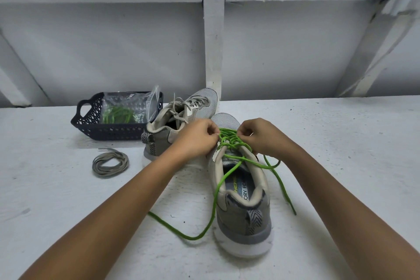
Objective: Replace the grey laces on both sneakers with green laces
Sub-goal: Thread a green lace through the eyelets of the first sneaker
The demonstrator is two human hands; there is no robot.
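Observation:
The near grey sneaker (pixel 244 213) stands heel toward me, threaded with a green lace (pixel 216 195) whose two loose ends trail onto the table on either side. My left hand (pixel 195 137) pinches the lace at the left eyelets. At the right eyelets, my right hand (pixel 261 136) pinches it too. Behind and to the left, the second grey sneaker (pixel 181 116) still carries its grey lace (pixel 179 107). A removed grey lace (pixel 110 163) lies coiled on the table at the left.
A dark plastic basket (pixel 91 120) at the back left holds a clear bag with a green lace (pixel 118 113) inside. The white table (pixel 341 143) runs up to a white wall with a vertical post (pixel 213 41).

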